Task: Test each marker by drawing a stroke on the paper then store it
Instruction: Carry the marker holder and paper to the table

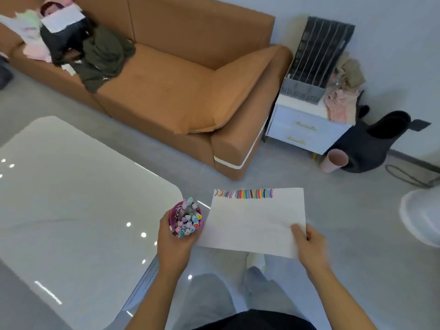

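- The person stands by the white bench with both hands full.
- The left hand holds a small pink cup. Its fingers are curled round the side of the cup.
- The cup is packed with markers, caps up. It is up in the air, just off the corner of the bench, not set down on it.
- The right hand pinches the paper at its near right corner, with the thumb on top. The fingers under the sheet are hidden.
- The paper hangs in the air over the floor, beside the cup. Its left edge comes close to the left hand, but I cannot tell if they touch.
- A row of colored strokes runs along the far edge of the paper. So I think most of the testing is done — the markers look stored.
- What could go wrong:
  - The cup is very full. If the left hand tips it, I think markers could slide out and roll across the floor.
  - The paper is held by one corner only. It could droop, bend or slip out of the pinch.
  - The bench top looks shiny and smooth — a cup put down too near its edge might slide off.
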Tool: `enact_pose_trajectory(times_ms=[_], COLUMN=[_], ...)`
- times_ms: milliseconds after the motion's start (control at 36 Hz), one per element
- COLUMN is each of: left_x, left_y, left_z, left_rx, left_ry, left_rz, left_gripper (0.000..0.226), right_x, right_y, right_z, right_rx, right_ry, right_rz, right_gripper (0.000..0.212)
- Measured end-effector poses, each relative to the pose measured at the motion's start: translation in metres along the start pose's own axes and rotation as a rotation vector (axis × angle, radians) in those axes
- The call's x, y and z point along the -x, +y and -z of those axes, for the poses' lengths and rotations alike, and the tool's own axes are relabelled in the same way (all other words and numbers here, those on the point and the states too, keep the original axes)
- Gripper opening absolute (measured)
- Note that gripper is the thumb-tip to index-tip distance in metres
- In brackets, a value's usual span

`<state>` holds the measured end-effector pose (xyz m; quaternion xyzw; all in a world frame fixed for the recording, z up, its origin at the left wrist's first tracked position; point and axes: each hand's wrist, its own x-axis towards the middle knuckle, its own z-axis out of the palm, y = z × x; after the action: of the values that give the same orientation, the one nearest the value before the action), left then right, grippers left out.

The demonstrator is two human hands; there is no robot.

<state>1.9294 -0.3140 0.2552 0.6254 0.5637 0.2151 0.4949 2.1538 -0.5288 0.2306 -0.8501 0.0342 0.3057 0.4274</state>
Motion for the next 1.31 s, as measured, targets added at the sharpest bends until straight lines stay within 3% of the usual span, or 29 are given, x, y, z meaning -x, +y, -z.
enact_pose_trajectory(times_ms=[333,611,806,1306], left_x=[-0.075,-0.188,-0.243,-0.346], left_y=[0.021,0.019,0.024,0.043], left_z=[-0.018,0.006,0.036,0.081], left_rx=[0.101,0.075,0.106,0.273], left_ry=[0.26,0.375,0.429,0.861], left_rz=[0.16,0.218,0.272,0.486], left_gripper=[0.076,0.073,0.073,0.072], right_x=[-0.102,-0.169,-0.178,-0.232], right_y=[-0.136,-0.242,-0.303,-0.467], right_z=[-0.055,-0.168,-0.229,-0.437], right_rx=[0.203,0.366,0.367,0.552], right_ry=[-0.234,-0.332,-0.428,-0.817], right_rz=[0.157,0.247,0.321,0.441], right_gripper=[0.029,0.031,0.019,0.02])
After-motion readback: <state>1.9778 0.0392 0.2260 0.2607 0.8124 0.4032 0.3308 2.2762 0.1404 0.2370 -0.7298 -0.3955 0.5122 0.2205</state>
